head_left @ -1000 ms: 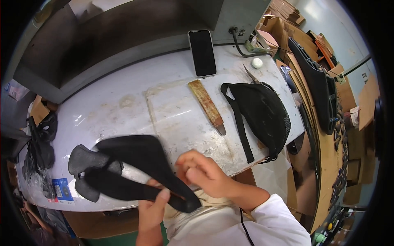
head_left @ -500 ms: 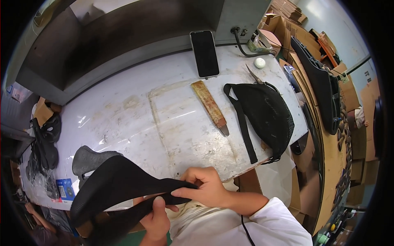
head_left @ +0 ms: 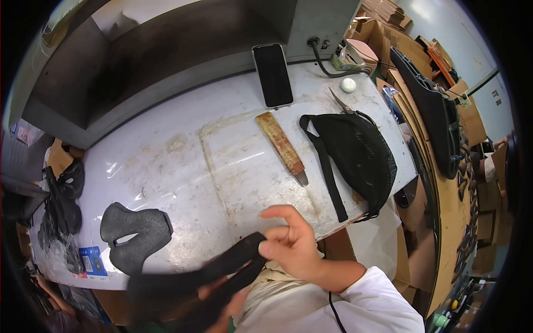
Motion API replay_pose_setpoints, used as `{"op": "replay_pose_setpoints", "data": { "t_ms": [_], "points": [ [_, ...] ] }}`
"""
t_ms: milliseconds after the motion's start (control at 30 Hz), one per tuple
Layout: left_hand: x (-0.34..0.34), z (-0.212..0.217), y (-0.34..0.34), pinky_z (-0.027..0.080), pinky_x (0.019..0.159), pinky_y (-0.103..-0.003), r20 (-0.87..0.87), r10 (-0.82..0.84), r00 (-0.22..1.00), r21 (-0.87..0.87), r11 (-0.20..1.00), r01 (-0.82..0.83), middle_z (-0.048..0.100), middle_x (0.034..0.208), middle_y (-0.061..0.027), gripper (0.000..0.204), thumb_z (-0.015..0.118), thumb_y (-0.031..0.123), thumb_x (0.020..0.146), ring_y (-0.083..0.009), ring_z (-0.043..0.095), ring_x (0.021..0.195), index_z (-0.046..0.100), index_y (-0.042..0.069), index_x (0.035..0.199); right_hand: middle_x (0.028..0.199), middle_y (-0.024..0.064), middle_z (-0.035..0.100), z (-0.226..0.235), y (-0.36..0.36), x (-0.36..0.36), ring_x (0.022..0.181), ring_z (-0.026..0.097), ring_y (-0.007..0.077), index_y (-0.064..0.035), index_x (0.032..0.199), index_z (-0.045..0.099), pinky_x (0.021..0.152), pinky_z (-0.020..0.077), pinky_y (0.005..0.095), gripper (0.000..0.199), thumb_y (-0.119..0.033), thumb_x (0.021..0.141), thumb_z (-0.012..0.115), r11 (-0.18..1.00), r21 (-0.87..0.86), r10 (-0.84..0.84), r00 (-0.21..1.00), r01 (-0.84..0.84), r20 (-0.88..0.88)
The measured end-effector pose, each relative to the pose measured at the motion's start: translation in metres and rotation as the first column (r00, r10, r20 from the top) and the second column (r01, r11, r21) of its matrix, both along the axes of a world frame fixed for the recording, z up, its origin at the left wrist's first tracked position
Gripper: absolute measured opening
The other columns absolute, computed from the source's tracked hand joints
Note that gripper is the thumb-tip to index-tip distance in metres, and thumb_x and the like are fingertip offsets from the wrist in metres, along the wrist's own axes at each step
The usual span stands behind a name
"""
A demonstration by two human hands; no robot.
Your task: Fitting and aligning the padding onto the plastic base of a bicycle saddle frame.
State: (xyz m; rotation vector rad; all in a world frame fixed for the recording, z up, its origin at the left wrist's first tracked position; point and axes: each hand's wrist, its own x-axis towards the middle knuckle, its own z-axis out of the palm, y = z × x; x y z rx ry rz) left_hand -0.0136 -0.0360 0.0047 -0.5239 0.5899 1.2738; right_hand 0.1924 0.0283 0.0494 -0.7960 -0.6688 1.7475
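Note:
A black fabric cover (head_left: pixel 166 294) with a strap-like end hangs over the table's front edge, its lower part smeared by motion. My right hand (head_left: pixel 294 244) is closed on the narrow end of this cover, thumb pressed on it and index finger lifted away. Farther down, my left hand (head_left: pixel 230 305) grips the cover from below, most of its fingers hidden by the cloth. Just left of the cover lies a grey U-shaped foam pad (head_left: pixel 141 230), flat on the table. Another black fabric cover (head_left: pixel 355 158) with a strap rests at the right of the table.
On the white table (head_left: pixel 177 183) lie a tape-wrapped knife (head_left: pixel 280 147), scissors (head_left: pixel 340 102) partly under the right cover, and a white ball (head_left: pixel 348 85). A phone (head_left: pixel 272 76) leans at the back. Black pieces in plastic (head_left: pixel 61 216) sit far left; cardboard (head_left: pixel 425 222) stands right.
The black cover has dropped down toward me, uncovering the whole grey foam pad. My left hand has moved lower, and my right index finger has lifted away.

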Motion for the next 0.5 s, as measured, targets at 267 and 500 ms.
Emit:
{"op": "replay_pose_setpoints", "data": {
  "t_ms": [267,500],
  "points": [
    [0.018,0.01,0.039,0.049,0.064,-0.031,-0.863,-0.073,0.5,0.313,0.7,0.642,0.059,0.08,-0.0094,0.038,0.056,0.038,0.095,-0.0176,0.057,0.071,0.05,0.002,0.084,0.087,0.0063,0.064,-0.005,0.011,-0.018,0.075,0.062,0.0096,-0.0041,0.123,0.041,0.064,0.0497,0.0215,0.039,0.001,0.091,0.063,0.978,0.003,0.206,0.977,-0.206,0.059],
    [0.035,0.038,0.049,0.051,0.058,-0.03,-0.748,-0.09,0.658,0.312,0.827,0.467,0.059,0.072,-0.0097,0.03,0.052,0.022,0.1,-0.0163,0.06,0.063,0.051,0.0,0.078,0.081,0.0043,0.062,0.001,0.014,-0.022,0.066,0.058,0.008,-0.0052,0.117,0.04,0.059,0.0471,0.0218,0.032,-0.002,0.093,0.061,0.978,0.002,0.209,0.977,-0.209,0.034]
  ]
}}
